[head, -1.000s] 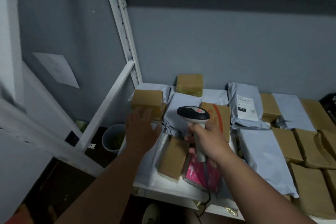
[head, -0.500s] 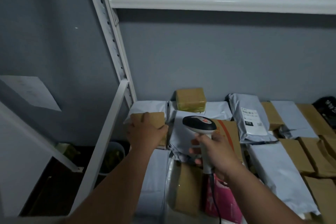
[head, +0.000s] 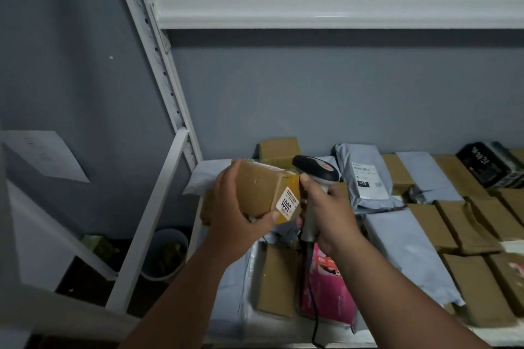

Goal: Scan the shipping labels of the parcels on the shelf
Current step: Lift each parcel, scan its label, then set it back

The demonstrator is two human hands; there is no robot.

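Head view: small taped cardboard parcel [head: 262, 187], judged light, stiff; left hand [head: 232, 215] grasps its ends above shelf [head: 283, 331]; right hand [head: 326, 207] clenches scanner [head: 316, 171] beside label [head: 287, 204]

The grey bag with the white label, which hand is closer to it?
Right. The right hand, gripping the scanner, sits just left of the grey bag. The left hand holds the brown box further left, beyond the scanner.
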